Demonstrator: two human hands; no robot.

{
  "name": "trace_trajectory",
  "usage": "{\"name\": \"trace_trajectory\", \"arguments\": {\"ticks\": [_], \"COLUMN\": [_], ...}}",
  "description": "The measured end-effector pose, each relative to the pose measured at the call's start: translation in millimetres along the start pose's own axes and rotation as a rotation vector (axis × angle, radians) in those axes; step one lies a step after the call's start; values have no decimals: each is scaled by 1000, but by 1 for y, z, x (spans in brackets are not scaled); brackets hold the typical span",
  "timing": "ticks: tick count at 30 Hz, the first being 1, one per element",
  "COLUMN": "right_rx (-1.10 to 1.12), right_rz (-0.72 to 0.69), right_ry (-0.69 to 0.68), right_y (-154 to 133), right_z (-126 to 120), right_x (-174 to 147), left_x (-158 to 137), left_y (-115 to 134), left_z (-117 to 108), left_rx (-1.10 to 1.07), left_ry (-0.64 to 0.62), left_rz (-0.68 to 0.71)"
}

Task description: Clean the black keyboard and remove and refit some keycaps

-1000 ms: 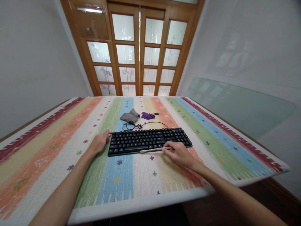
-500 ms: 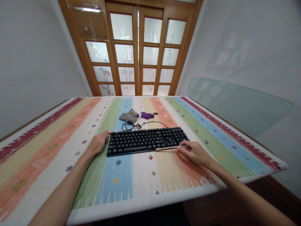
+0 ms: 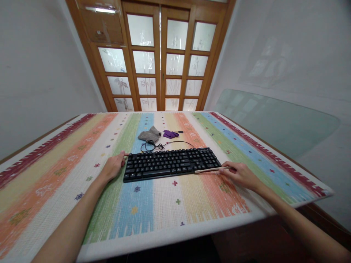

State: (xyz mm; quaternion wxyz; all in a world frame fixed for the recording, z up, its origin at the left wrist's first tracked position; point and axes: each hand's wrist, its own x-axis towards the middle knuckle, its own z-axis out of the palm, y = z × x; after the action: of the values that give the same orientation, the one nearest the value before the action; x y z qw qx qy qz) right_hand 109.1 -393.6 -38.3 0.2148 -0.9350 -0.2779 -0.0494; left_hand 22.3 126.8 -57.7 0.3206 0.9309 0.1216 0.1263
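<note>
A black keyboard (image 3: 161,164) lies flat on the striped tablecloth, its cable (image 3: 175,143) running behind it. At its left end, my left hand (image 3: 115,165) grips the upper corner, with the index finger reaching onto the edge and the other fingers curled. My right hand (image 3: 238,174) is closed in a pinch around a thin pale stick (image 3: 210,170) with a slightly thicker, rounded tip. The stick points left along the keyboard's front edge, its tip near the lower right keys. Whether the tip touches the keyboard, I cannot tell.
Behind the keyboard lie a grey fuzzy cloth (image 3: 149,135), a folded purple cloth (image 3: 170,134) and a small black object (image 3: 180,132). The tablecloth (image 3: 164,204) ends at a near edge in front of me. Wooden glazed doors (image 3: 160,58) stand beyond the table.
My right hand has moved right with the stick, so its tip has slid along the keyboard's front edge toward the right end. My left hand stays at the corner.
</note>
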Motion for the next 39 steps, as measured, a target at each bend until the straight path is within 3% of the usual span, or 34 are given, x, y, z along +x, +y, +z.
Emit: {"name": "trace_trajectory", "arguments": {"ticks": [28, 33, 39], "right_rx": [45, 99, 224], "right_rz": [280, 278, 294], "right_ry": [108, 182, 258], "right_y": [79, 71, 36], "right_z": [-49, -58, -59], "right_x": [-28, -27, -15], "left_x": [-4, -4, -4], "left_y": [12, 11, 9], "left_z": [-4, -4, -3], "left_rx": [27, 24, 7], "left_ry": [-12, -3, 11], "left_rz": [4, 13, 14]}}
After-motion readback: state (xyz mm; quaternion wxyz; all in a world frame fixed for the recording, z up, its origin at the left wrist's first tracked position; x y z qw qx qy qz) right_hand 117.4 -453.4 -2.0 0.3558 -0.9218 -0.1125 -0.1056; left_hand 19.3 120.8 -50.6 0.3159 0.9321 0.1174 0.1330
